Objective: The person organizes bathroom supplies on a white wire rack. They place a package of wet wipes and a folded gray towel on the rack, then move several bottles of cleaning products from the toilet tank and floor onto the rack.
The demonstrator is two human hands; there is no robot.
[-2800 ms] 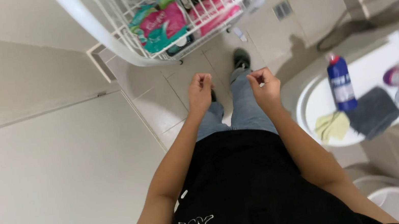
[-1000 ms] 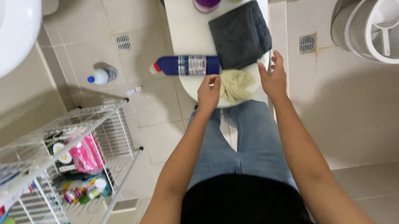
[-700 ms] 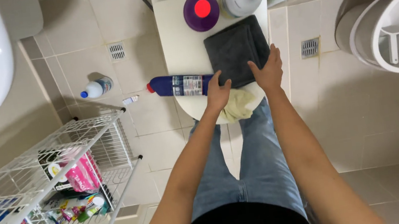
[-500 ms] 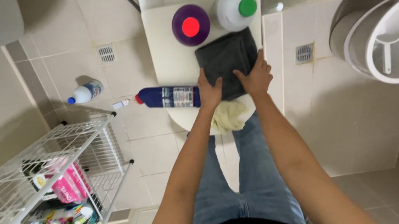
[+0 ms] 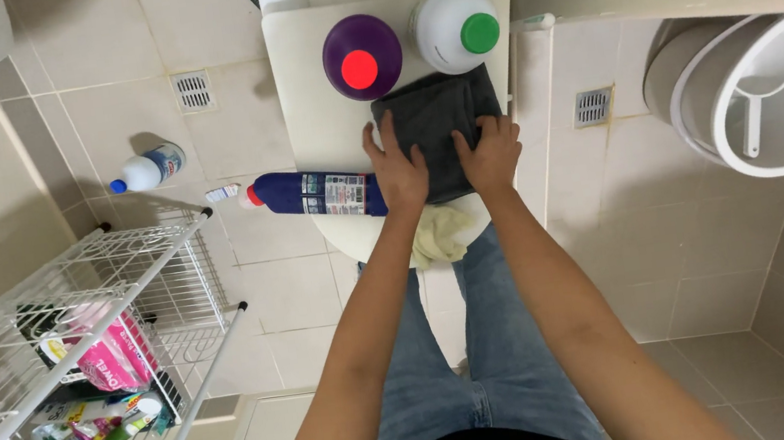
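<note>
Hands, left (image 5: 400, 171) and right (image 5: 490, 151), press flat, grip open, on grey cloth (image 5: 434, 119) beside capped bottles (image 5: 362, 56).

On the toilet lid (image 5: 312, 109), the folded cloth (image 5: 434, 119) lies before two bottles (image 5: 361, 57); a lying bottle (image 5: 313, 194) lies to its left.

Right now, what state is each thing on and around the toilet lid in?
Left hand: flat on the grey cloth, fingers spread.
Right hand: flat on the grey cloth.
Grey cloth: folded, lying on the closed toilet lid.
Blue bottle: on its side, capped.
Purple bottle: upright, capped.
White bottle: upright, green cap on.
Yellow cloth: crumpled at the lid's front edge.
Bin: open.
</note>
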